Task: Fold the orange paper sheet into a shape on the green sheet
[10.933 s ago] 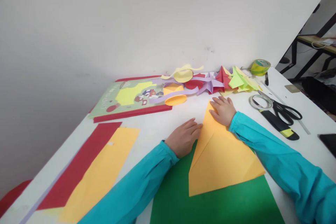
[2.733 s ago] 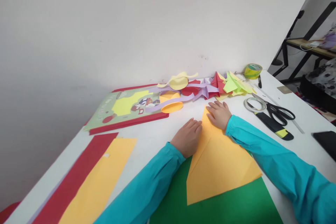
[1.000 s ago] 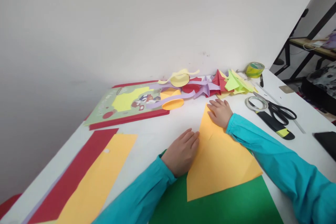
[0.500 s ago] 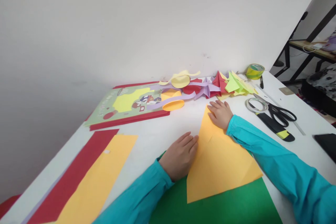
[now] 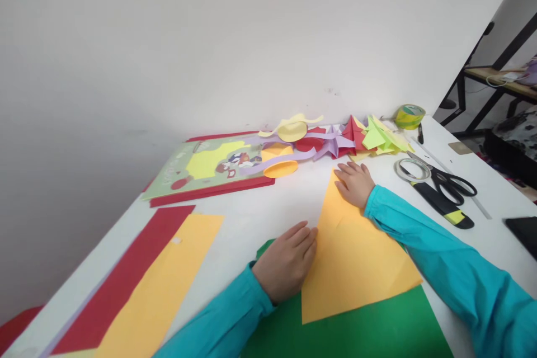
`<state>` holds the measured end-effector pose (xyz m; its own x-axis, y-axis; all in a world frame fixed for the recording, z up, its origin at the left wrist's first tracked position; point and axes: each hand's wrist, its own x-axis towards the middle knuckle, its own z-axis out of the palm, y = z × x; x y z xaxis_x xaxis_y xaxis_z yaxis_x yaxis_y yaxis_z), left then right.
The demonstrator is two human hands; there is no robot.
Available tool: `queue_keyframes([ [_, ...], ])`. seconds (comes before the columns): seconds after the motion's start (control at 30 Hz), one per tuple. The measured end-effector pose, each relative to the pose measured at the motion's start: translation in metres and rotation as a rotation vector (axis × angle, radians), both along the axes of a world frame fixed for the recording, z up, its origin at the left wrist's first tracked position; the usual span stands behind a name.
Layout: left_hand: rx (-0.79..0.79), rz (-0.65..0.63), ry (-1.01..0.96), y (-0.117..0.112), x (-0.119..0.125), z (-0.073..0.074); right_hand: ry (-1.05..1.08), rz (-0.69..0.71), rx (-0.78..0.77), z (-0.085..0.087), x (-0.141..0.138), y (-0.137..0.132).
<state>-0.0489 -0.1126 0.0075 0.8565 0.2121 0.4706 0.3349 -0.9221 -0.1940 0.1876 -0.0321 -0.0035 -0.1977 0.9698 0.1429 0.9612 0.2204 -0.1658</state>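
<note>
Head view: right hand [image 5: 354, 183], left hand [image 5: 287, 262] touching orange paper [image 5: 352, 260]
Fingers: flat, gripping nothing
Nearby: scissors [image 5: 451, 183], tape ring [image 5: 411, 168]

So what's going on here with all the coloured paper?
A person in teal sleeves is folding an orange sheet that lies partly on a green sheet on the white table. The right hand presses flat on its pointed far tip, and the left hand rests flat against its left edge. Scissors, a tape ring and folded paper shapes lie farther back, untouched.
</note>
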Motion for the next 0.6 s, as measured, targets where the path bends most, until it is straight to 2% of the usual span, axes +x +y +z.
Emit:
queue_keyframes([
  [0.6,-0.088,-0.062,-0.086,-0.018,-0.009,0.009,-0.009,0.000,0.004,-0.001,0.001,0.000],
])
